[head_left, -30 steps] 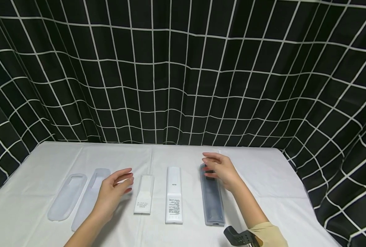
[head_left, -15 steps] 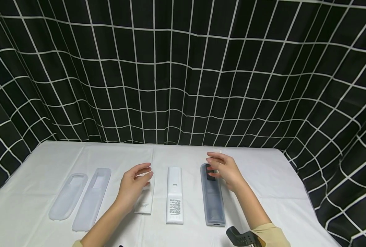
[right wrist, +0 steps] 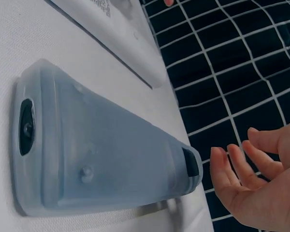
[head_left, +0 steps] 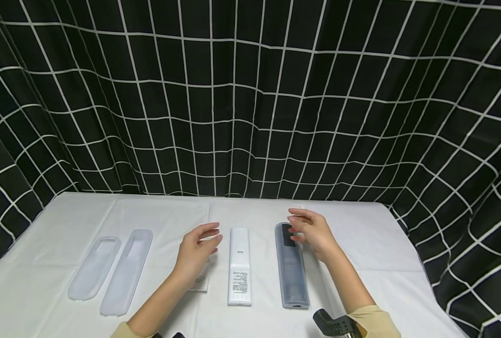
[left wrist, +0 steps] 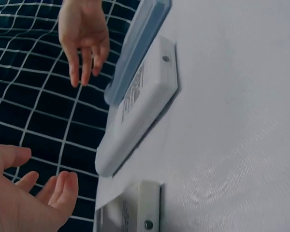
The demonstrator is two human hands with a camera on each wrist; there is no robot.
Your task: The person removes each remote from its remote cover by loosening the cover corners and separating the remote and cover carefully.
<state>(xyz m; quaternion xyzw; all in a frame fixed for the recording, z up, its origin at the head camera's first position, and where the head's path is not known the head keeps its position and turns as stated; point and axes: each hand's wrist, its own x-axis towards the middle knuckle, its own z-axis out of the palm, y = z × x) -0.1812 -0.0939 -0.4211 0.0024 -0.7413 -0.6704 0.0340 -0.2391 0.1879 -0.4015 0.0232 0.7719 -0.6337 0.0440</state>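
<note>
My left hand [head_left: 194,253] hovers over the shorter white remote control [head_left: 201,283] with its fingers loosely bent, holding nothing. It hides most of that remote. Just right of it, a longer white remote control [head_left: 239,267] lies with its printed label up. My right hand [head_left: 315,237] hangs, relaxed, over the far end of a dark remote control in a translucent bluish sleeve [head_left: 292,277]. In the right wrist view a gap shows between these fingers and the sleeved remote [right wrist: 116,150]. Both white remotes are seen end-on in the left wrist view.
Two translucent silicone sleeves lie at the left: a shorter one [head_left: 94,270] and a longer one [head_left: 126,277]. A white cloth [head_left: 360,291] covers the table. Behind it hangs a black curtain with a white grid [head_left: 250,103].
My left hand has moved right, from beside the shorter white remote to above it, near the longer one. The right hand has drifted slightly right. The remotes and sleeves lie where they were.
</note>
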